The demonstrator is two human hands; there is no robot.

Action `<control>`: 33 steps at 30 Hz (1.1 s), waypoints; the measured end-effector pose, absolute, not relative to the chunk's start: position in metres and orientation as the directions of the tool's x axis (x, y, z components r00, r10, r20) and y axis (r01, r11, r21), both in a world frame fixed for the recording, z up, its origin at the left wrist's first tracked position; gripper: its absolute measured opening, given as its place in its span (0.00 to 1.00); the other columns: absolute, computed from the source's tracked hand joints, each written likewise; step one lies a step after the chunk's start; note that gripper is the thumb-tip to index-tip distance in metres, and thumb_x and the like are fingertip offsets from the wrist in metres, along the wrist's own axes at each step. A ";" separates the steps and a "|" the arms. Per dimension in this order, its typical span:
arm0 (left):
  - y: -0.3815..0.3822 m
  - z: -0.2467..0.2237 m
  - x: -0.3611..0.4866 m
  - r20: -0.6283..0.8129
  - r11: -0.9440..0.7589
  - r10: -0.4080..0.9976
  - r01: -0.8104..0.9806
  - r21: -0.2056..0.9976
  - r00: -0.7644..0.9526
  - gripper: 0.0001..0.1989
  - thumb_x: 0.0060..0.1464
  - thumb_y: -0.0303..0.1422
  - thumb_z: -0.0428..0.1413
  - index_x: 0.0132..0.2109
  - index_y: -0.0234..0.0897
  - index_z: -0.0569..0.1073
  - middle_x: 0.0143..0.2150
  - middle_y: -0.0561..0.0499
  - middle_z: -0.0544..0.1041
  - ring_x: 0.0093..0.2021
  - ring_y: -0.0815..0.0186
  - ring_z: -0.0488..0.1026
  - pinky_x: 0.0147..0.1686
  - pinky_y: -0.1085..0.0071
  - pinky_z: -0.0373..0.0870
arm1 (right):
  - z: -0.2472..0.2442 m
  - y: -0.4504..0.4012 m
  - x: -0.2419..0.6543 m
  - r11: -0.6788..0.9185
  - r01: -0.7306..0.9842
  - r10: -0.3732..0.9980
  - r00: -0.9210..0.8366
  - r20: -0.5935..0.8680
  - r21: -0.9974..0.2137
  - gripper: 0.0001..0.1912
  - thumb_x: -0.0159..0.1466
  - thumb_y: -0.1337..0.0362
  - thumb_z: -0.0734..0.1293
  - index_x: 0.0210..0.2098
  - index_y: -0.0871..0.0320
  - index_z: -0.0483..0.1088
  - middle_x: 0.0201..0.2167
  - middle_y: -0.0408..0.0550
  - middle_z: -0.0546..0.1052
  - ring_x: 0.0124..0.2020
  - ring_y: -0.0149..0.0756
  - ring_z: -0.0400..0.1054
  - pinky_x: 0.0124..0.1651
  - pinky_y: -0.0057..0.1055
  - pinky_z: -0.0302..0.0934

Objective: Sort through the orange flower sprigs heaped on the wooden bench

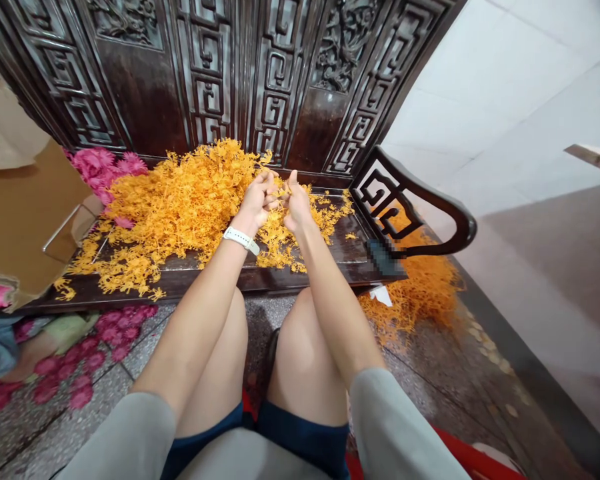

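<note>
Fiddly fingertip step, it seems: left hand (260, 199) and right hand (298, 205) both pinching a small orange artificial-flower piece (282, 194), over the orange artificial-flower pile (180, 207) (on the carved dark-wood bench (155, 100)). Next move probably calls for steady pinches, fine finger control

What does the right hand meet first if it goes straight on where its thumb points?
Probably the dark carved backrest, straight beyond the thumb of the right hand. Depth is unclear, so it might brush the loose orange pieces first.
</note>
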State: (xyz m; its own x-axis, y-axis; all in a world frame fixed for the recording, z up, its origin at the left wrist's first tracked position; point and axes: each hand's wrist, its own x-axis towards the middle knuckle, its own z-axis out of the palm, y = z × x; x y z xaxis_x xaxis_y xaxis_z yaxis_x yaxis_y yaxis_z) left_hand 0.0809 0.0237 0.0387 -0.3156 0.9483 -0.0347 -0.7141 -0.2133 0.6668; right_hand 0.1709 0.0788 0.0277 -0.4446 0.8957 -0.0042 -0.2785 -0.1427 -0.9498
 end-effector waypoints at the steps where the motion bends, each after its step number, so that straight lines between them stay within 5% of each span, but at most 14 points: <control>1: 0.023 0.039 0.079 -0.038 -0.222 0.943 -0.710 0.668 -0.331 0.09 0.74 0.28 0.53 0.40 0.38 0.69 0.21 0.62 0.58 0.15 0.79 0.48 0.15 0.81 0.45 | 0.029 0.078 0.173 -0.134 -0.268 0.890 -0.457 0.004 -0.954 0.34 0.67 0.28 0.67 0.31 0.51 0.57 0.20 0.35 0.53 0.21 0.29 0.49 0.23 0.28 0.50; 5: 0.019 0.042 0.074 -0.066 -0.221 0.935 -0.717 0.661 -0.349 0.10 0.74 0.25 0.50 0.40 0.38 0.68 0.21 0.62 0.58 0.14 0.79 0.47 0.15 0.82 0.46 | 0.033 0.078 0.178 -0.136 -0.275 0.860 -0.509 0.024 -0.952 0.32 0.67 0.30 0.68 0.32 0.52 0.61 0.22 0.36 0.57 0.23 0.28 0.52 0.25 0.27 0.52; 9: 0.012 0.048 0.071 -0.111 -0.028 0.981 -0.685 0.728 -0.158 0.12 0.72 0.22 0.50 0.38 0.36 0.69 0.21 0.62 0.56 0.14 0.80 0.44 0.15 0.82 0.44 | 0.030 0.096 0.182 -0.124 -0.323 0.853 -0.518 0.065 -0.938 0.31 0.69 0.35 0.70 0.29 0.52 0.59 0.21 0.34 0.51 0.22 0.28 0.46 0.24 0.27 0.50; 12: 0.003 0.051 0.058 -0.097 0.000 0.989 -0.669 0.744 -0.109 0.12 0.67 0.16 0.50 0.40 0.36 0.72 0.22 0.62 0.57 0.14 0.80 0.45 0.14 0.82 0.44 | 0.026 0.127 0.206 -0.069 -0.432 0.923 -0.371 0.107 -0.899 0.32 0.75 0.41 0.66 0.25 0.52 0.51 0.19 0.34 0.45 0.21 0.30 0.42 0.24 0.28 0.49; 15: -0.005 0.046 0.038 -0.047 -0.151 0.963 -0.677 0.721 -0.264 0.11 0.67 0.18 0.51 0.42 0.37 0.73 0.22 0.62 0.58 0.14 0.80 0.45 0.14 0.81 0.46 | 0.018 0.159 0.243 0.075 -0.512 0.979 -0.127 0.162 -0.856 0.28 0.77 0.48 0.64 0.26 0.52 0.51 0.19 0.35 0.48 0.22 0.32 0.49 0.28 0.28 0.56; 19: -0.004 0.036 0.025 -0.046 -0.250 0.911 -0.639 0.728 -0.410 0.05 0.70 0.27 0.58 0.41 0.40 0.74 0.23 0.59 0.63 0.15 0.78 0.51 0.15 0.78 0.51 | -0.001 0.182 0.263 0.210 -0.202 0.969 -0.089 0.232 -0.956 0.15 0.72 0.49 0.68 0.39 0.54 0.70 0.38 0.46 0.75 0.43 0.37 0.72 0.49 0.38 0.68; 21: 0.001 0.033 0.028 -0.057 -0.250 0.900 -0.617 0.746 -0.433 0.04 0.71 0.30 0.59 0.43 0.41 0.74 0.24 0.58 0.66 0.16 0.77 0.55 0.15 0.77 0.53 | -0.009 0.179 0.257 0.320 0.057 0.943 -0.117 0.312 -0.946 0.16 0.66 0.50 0.74 0.41 0.56 0.74 0.50 0.53 0.77 0.55 0.42 0.71 0.62 0.45 0.65; 23: 0.007 0.032 0.036 -0.068 -0.244 0.890 -0.597 0.764 -0.452 0.03 0.72 0.32 0.59 0.44 0.42 0.75 0.25 0.57 0.67 0.17 0.76 0.57 0.15 0.77 0.53 | -0.010 0.168 0.244 0.415 0.184 0.903 -0.203 0.378 -0.891 0.18 0.63 0.49 0.77 0.38 0.57 0.76 0.50 0.55 0.77 0.58 0.46 0.69 0.68 0.47 0.61; 28: 0.020 0.033 0.062 -0.073 -0.229 0.883 -0.561 0.795 -0.463 0.06 0.70 0.37 0.63 0.49 0.42 0.76 0.25 0.57 0.68 0.19 0.75 0.60 0.16 0.78 0.54 | 0.012 0.116 0.216 0.457 -0.012 0.751 -0.531 0.392 -0.890 0.23 0.65 0.40 0.76 0.35 0.55 0.76 0.36 0.46 0.77 0.45 0.41 0.69 0.55 0.40 0.66; 33: 0.023 0.033 0.071 -0.097 -0.222 0.877 -0.576 0.786 -0.470 0.04 0.72 0.35 0.60 0.48 0.40 0.74 0.23 0.59 0.65 0.17 0.77 0.55 0.15 0.79 0.50 | 0.028 0.081 0.199 0.466 -0.044 0.663 -0.644 0.382 -0.884 0.17 0.67 0.50 0.78 0.34 0.55 0.74 0.27 0.41 0.68 0.36 0.35 0.60 0.45 0.32 0.61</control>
State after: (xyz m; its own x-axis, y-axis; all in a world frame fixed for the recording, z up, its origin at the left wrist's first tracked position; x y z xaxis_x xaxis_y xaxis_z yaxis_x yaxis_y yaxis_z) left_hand 0.0711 0.0233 0.0326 -0.4701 0.8773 -0.0966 -0.5764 -0.2223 0.7863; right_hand 0.1995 0.0807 0.0276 -0.6437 0.6632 0.3819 -0.0443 0.4659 -0.8837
